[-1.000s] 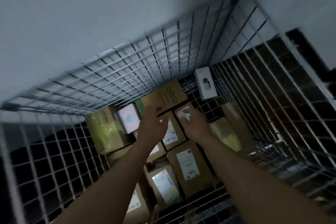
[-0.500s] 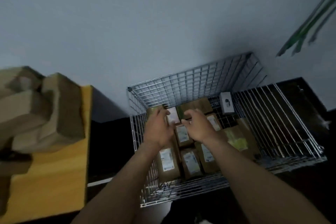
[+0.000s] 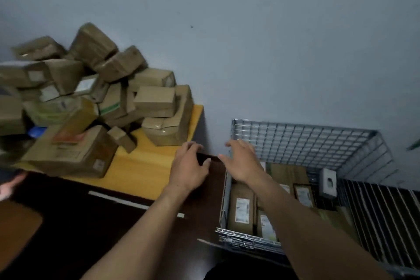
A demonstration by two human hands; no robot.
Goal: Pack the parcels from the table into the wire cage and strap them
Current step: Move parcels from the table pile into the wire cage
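Forearms bare down to the lower frame edge; left hand (image 3: 189, 167) and right hand (image 3: 244, 163) likewise bare.

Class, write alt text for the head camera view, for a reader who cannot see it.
The left hand and right hand, both empty, are held out near the gap between a yellow table and a wire cage. A pile of brown parcels sits on the table; more parcels lie packed in the cage.
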